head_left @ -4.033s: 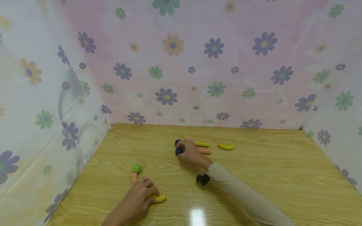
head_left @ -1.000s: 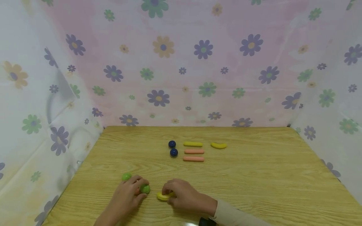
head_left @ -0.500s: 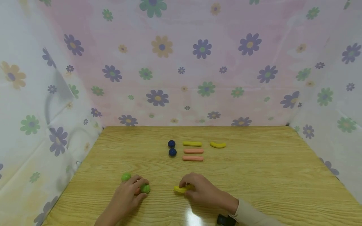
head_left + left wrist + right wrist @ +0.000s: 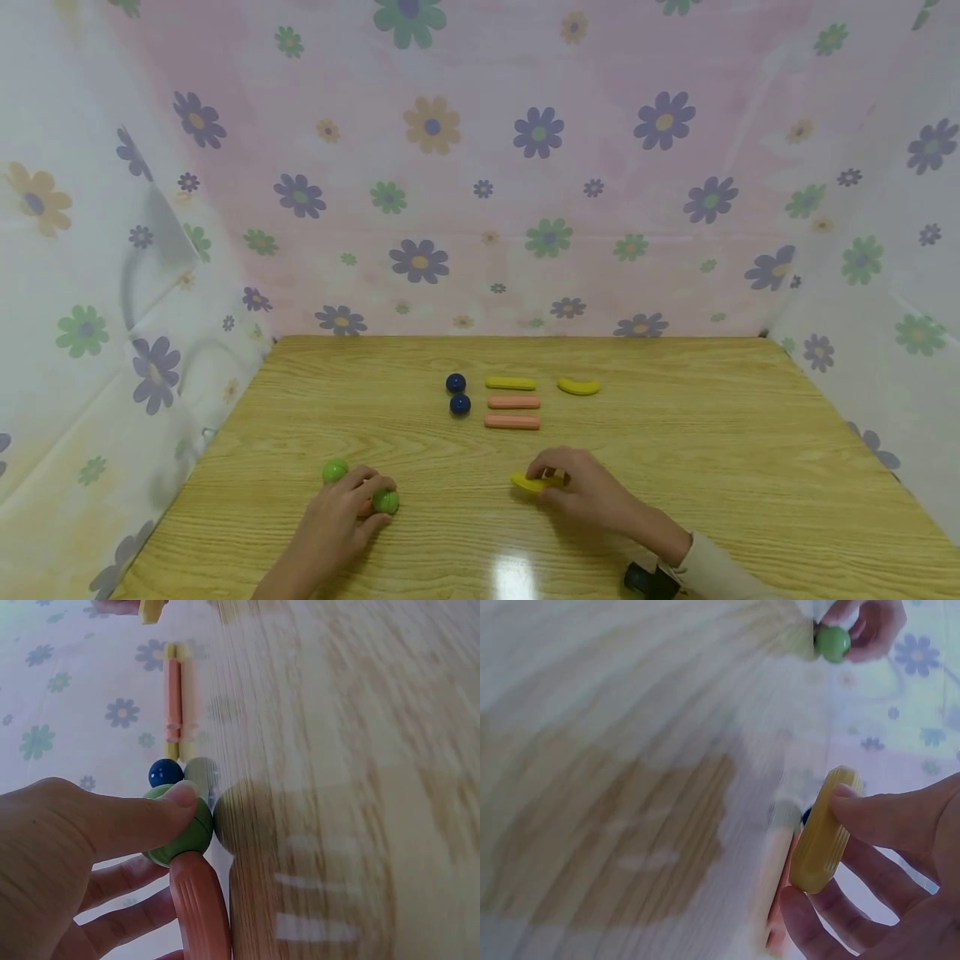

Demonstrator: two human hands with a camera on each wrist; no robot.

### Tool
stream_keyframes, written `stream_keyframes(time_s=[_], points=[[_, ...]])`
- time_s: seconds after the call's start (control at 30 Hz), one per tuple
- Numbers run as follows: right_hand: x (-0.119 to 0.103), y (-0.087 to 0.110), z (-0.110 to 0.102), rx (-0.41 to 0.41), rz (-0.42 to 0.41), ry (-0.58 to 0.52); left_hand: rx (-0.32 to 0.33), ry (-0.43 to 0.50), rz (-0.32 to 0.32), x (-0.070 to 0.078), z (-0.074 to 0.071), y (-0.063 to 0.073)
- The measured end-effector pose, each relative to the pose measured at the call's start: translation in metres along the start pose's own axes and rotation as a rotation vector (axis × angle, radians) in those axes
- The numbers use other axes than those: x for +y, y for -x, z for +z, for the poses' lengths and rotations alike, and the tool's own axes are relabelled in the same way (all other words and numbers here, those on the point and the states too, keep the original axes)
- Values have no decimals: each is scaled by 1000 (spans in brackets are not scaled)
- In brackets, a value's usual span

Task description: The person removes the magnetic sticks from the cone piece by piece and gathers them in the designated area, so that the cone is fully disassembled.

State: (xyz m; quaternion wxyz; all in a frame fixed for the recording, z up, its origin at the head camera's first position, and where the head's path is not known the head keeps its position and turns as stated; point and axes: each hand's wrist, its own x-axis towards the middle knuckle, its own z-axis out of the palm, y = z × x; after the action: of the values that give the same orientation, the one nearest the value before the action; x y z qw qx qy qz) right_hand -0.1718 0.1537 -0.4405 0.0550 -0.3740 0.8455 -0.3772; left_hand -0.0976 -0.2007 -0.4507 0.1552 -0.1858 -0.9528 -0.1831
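My left hand (image 4: 333,521) holds a green ball (image 4: 386,501) between thumb and fingers, low over the table at the left. From that ball runs an orange curved rod (image 4: 201,907), and a second green ball (image 4: 335,471) shows beyond the knuckles. The fingers hide part of this piece in the head view. Out to the right, my right hand (image 4: 588,492) pinches a yellow curved rod (image 4: 826,829) between thumb and fingertips. In the right wrist view the rod appears held above the wooden surface, apart from the other pieces.
Further back on the wooden table (image 4: 675,433) lie two dark blue balls (image 4: 460,405), a straight yellow rod (image 4: 511,383), two straight orange rods (image 4: 513,422) and another yellow curved rod (image 4: 578,387). Flowered cloth (image 4: 480,208) walls the back and sides.
My right hand has carried the yellow curved rod rightward, away from the left hand. Four seconds ago it was at the blue balls, with the left hand on the yellow rod. The left hand now stays still.
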Motion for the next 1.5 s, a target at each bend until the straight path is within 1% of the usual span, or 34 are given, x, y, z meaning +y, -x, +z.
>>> stream_keyframes(time_s=[0.17,0.3,0.6,0.73,0.9,1.1,1.33,1.5], points=[[11,9,-13,53,13,19,-14,4,-16,-1,-1,1],[20,12,-22,99,-1,44,-17,16,-17,-1,-1,1],[38,12,-39,166,6,103,-23,11,-22,0,-1,1],[47,10,-45,200,-9,129,-26,21,-23,0,-2,1],[55,6,-51,217,-25,136,-28,19,-32,0,-2,2],[65,-1,-57,210,17,147,-29,4,-38,0,-2,2],[86,-12,-64,204,52,173,-11,18,-13,-1,1,1],[91,-20,-64,184,81,188,-25,22,-28,-2,-1,2]])
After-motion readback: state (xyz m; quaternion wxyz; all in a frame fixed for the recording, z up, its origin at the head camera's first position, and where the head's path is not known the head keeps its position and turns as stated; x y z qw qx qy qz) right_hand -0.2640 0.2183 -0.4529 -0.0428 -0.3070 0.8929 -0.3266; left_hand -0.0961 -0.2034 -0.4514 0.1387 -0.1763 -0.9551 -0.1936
